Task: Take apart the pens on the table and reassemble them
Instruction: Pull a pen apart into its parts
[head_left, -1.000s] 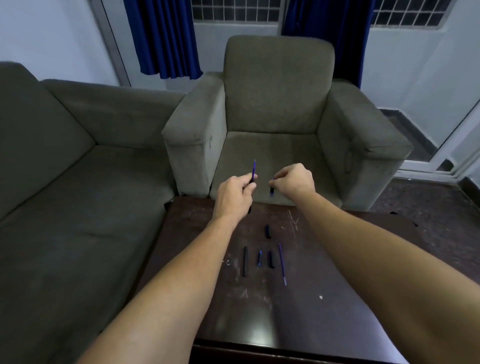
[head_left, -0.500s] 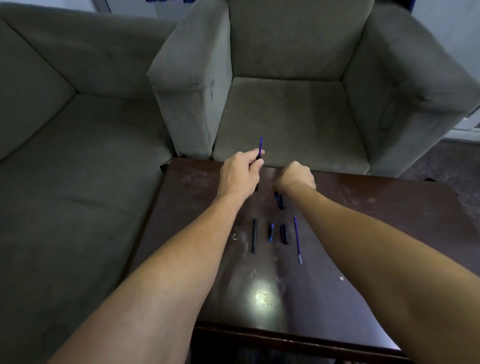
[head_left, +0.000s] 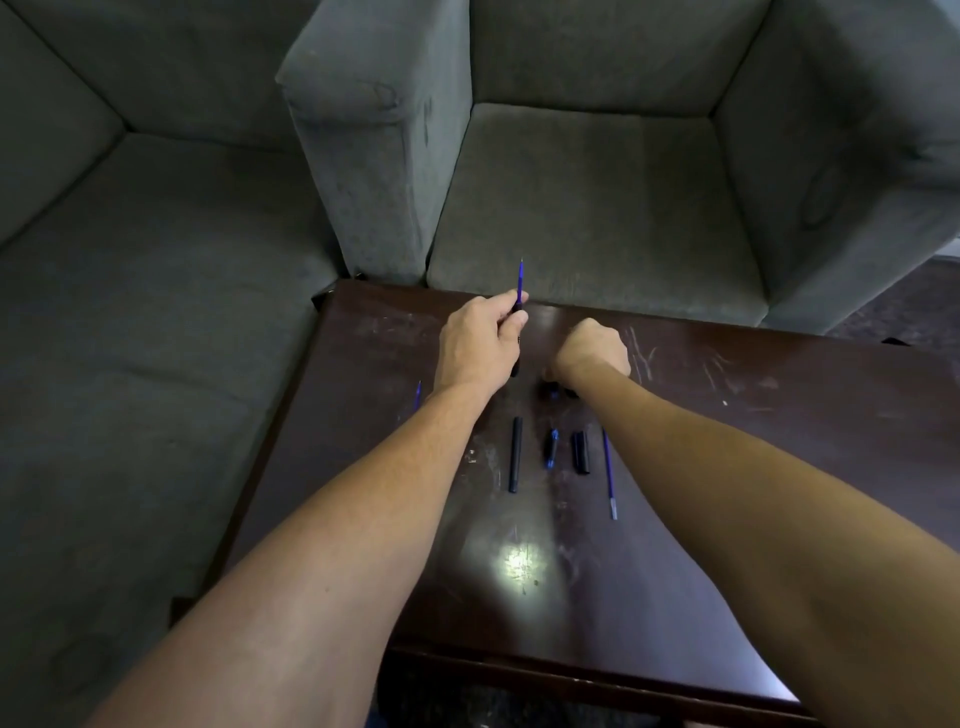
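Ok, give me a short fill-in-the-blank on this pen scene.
1. The left hand grips a held barrel with a ____ refill sticking out.
2. On the table, the loose refill lies ____ of the cap.
3. The loose barrel is coloured ____.
Missing: blue; right; black.

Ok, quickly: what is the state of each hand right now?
Left hand: grips a pen, its thin blue end pointing up.
Right hand: fingers curled, low over the table; whether it holds anything cannot be told.
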